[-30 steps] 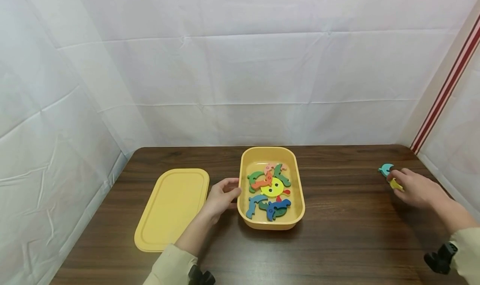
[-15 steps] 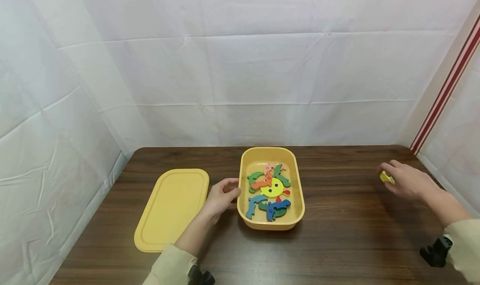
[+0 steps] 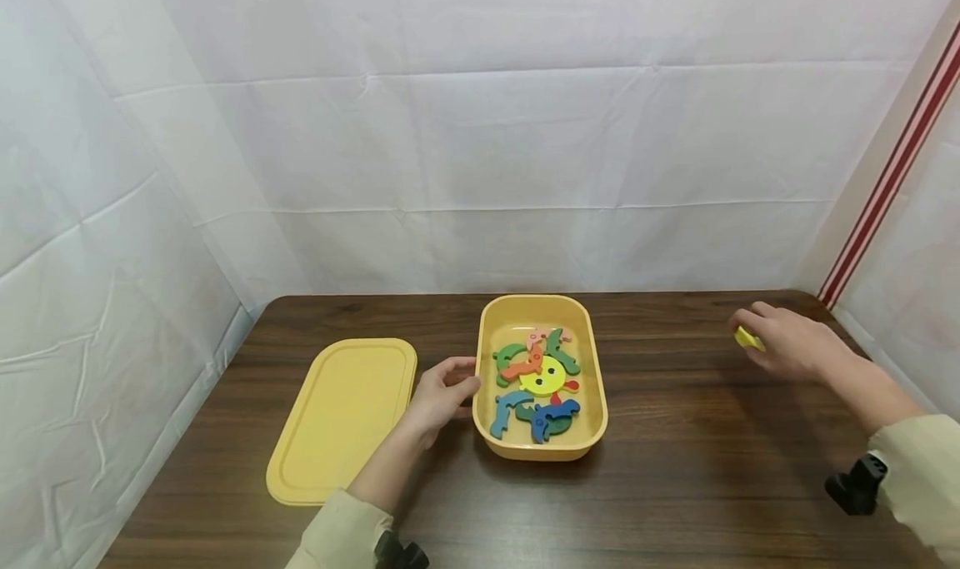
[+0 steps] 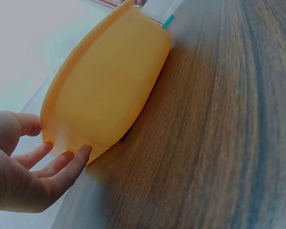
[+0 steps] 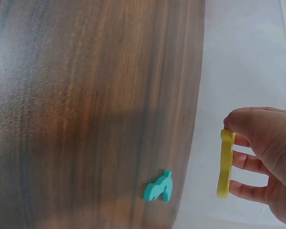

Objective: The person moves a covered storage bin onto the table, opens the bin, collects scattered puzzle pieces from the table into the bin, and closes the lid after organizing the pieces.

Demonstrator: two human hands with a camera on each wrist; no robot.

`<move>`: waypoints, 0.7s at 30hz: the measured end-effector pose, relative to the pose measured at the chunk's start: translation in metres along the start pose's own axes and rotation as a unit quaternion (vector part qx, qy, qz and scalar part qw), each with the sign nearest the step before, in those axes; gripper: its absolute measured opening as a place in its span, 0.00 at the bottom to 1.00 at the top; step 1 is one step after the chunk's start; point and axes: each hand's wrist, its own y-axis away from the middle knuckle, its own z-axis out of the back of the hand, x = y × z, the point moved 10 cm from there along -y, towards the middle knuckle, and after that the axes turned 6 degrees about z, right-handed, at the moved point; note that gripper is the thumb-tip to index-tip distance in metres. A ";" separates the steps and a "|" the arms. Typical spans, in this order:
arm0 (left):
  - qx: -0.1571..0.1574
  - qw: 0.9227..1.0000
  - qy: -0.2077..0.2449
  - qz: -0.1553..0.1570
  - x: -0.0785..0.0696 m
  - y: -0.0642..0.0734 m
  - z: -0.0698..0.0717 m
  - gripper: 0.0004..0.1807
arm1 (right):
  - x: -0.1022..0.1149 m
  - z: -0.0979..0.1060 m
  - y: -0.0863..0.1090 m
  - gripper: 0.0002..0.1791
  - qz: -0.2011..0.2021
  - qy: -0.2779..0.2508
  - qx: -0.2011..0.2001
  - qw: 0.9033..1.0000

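My right hand is raised over the far right of the table and pinches a yellow flat toy piece between thumb and fingers. In the right wrist view, a teal toy piece lies on the table near its edge; in the head view it is hidden. My left hand rests its fingertips against the outer left wall of a yellow plastic box. Inside the box lie several flat toy pieces, among them a yellow smiling face, an orange piece and a dark blue one.
A yellow lid lies flat on the brown wooden table, left of the box. White cloth hangs behind the table and at both sides. A red striped band runs down on the right.
My right hand has picked up the yellow piece from the far right, raised it and carried it leftward. The left hand and the box have stayed in place.
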 end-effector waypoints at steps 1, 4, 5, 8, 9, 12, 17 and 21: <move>0.000 1.000 -0.001 0.001 0.000 0.000 0.000 0.21 | 0.002 0.002 -0.002 0.17 0.005 0.003 -0.005 1.000; 0.000 1.000 -0.001 0.003 0.001 0.000 0.000 0.21 | 0.008 0.007 -0.007 0.17 0.015 0.012 -0.011 1.000; 0.000 1.000 -0.001 0.004 0.002 0.000 0.000 0.21 | 0.010 0.009 -0.009 0.17 0.017 0.014 -0.013 1.000; 0.000 1.000 -0.002 0.002 0.002 -0.001 0.000 0.20 | 0.015 0.013 -0.015 0.17 0.022 0.016 -0.011 1.000; 0.000 1.000 -0.002 0.002 0.001 -0.001 0.000 0.20 | 0.017 0.015 -0.017 0.17 0.024 0.018 -0.012 0.999; 0.002 1.000 -0.001 0.001 0.000 0.001 -0.001 0.20 | 0.023 0.021 -0.023 0.17 0.027 0.019 -0.014 0.999; 0.004 1.000 0.006 0.000 -0.001 0.002 -0.001 0.21 | 0.037 0.029 -0.034 0.17 0.039 0.022 -0.022 0.999; 0.005 1.000 0.011 -0.003 -0.001 0.002 -0.001 0.21 | 0.050 0.032 -0.044 0.18 0.056 0.029 -0.034 0.997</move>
